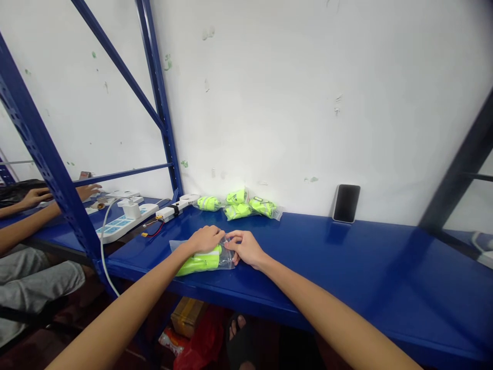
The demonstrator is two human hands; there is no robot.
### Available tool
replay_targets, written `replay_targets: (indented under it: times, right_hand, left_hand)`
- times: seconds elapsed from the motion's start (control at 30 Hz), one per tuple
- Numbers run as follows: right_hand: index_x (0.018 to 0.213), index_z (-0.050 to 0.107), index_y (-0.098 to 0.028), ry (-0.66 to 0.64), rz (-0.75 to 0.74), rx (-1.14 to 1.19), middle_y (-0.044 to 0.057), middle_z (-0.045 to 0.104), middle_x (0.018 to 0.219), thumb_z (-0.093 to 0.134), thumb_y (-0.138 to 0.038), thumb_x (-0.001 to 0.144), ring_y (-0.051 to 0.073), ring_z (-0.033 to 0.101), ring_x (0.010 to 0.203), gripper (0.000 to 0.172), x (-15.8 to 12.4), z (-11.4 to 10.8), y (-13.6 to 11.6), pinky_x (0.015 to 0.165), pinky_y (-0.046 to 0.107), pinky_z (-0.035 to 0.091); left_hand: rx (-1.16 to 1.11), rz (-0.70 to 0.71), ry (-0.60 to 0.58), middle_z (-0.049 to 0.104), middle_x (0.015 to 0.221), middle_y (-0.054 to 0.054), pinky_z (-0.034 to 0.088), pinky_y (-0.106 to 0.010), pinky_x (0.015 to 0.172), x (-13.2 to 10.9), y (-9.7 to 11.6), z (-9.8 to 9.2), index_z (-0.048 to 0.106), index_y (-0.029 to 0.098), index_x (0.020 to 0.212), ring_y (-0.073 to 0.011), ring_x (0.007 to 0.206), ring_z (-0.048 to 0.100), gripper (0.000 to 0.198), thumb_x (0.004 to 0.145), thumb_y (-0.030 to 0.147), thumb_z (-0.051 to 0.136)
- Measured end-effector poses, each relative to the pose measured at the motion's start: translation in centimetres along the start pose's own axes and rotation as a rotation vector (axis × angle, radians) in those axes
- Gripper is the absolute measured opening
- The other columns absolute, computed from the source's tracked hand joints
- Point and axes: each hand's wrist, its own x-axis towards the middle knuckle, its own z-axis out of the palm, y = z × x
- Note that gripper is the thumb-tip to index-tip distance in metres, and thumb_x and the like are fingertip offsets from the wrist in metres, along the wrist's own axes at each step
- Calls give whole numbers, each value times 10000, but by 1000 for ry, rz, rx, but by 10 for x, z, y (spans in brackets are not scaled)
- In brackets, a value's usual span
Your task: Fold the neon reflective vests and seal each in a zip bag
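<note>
While both hands grip a clear plastic bag (228, 263) near the bench's (327, 257) front edge, the left hand (205, 239) closes over its top and the right hand (246, 248) pinches its edge. Inside lies folded neon-yellow fabric (200, 262), partly hidden by the hands. More bagged neon bundles (236, 205) sit against the back edge, a phone (346, 203) leans farther right, and a power strip (127, 221) lies toward the left end.

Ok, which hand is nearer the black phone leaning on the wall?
Right. The right hand is at the clear plastic bag, left of the black phone. The left hand is also at the bag, further left, so farther from the phone.
</note>
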Motion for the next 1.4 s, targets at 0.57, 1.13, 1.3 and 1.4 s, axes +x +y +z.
replay_targets:
  times: [0.57, 1.13, 1.3, 1.4]
  right_hand:
    - [1215, 577, -109, -49, 157, 58, -52, 510, 556, 735, -282, 685, 43, 316, 423, 579, -3, -6, -11, 383, 185, 182]
    - [732, 718, -115, 182, -99, 82, 23, 641, 606, 733, -409, 622, 97, 454, 486, 315, 0, 7, -8, 502, 232, 342]
    - [646, 689, -132, 153, -168, 44, 22, 622, 574, 687, -393, 672, 106, 476, 501, 262, -1, 5, -11, 520, 239, 374]
    - [667, 687, -138, 154, -194, 19, 13, 610, 569, 672, -386, 687, 107, 475, 502, 249, -1, 4, -10, 516, 236, 372]
  left_hand:
    - [-190, 24, 71, 668, 716, -49, 374, -269, 591, -1, -7, -11, 624, 182, 708, -214, 715, 617, 357, 829, 427, 394]
    - [-155, 88, 427, 656, 787, -52, 393, -268, 671, -6, 7, -15, 529, 209, 845, -216, 782, 633, 269, 943, 378, 343]
    - [-163, 69, 434, 637, 764, -45, 382, -263, 636, -8, 5, -15, 477, 218, 812, -216, 762, 626, 297, 957, 410, 303]
    - [-165, 69, 437, 616, 744, -38, 372, -262, 625, -8, 4, -15, 453, 222, 795, -210, 740, 614, 303, 961, 413, 286]
